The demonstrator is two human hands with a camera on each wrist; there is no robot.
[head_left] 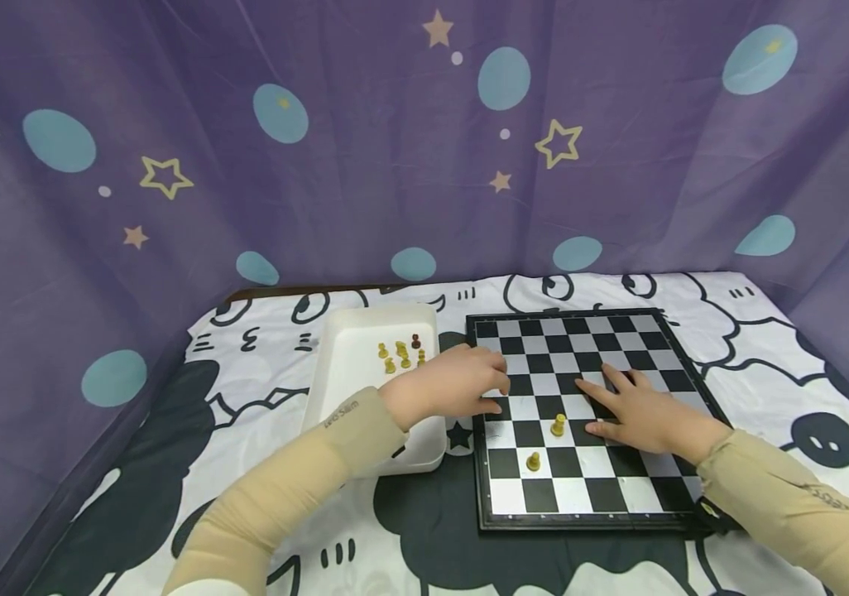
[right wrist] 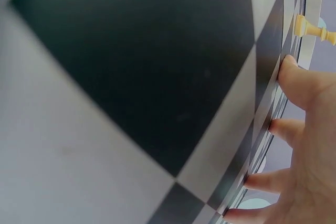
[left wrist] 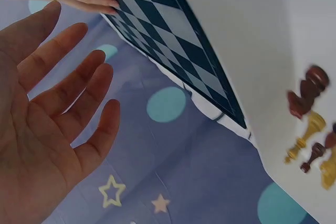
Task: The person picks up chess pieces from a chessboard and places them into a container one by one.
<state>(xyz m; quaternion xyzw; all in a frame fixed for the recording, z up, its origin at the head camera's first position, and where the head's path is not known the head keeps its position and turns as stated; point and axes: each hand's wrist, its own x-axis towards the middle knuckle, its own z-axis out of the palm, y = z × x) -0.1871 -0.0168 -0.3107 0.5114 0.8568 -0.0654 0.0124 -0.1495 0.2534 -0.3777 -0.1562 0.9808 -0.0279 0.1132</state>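
My left hand (head_left: 462, 381) hovers between the white tray and the left side of the chessboard (head_left: 606, 494). Its fingers are loosely bent, and the left wrist view shows nothing in the palm. On the board, my right hand (head_left: 651, 418) rests with fingers spread, fingertips touching the squares in the right wrist view. Two yellow chess pieces, a rook (head_left: 558, 425) and a pawn (head_left: 533, 462), stand upright on the near left part of the board. Another view of a yellow piece (right wrist: 313, 29) lies just beyond my right thumb.
The white tray (head_left: 338, 356) left of the board contains several yellow chess pieces (head_left: 401, 349) and dark red ones (left wrist: 308, 90), partly hidden behind my left arm. A cartoon-print cloth (head_left: 529, 571) covers the table. Behind it hangs a purple curtain (head_left: 365, 190).
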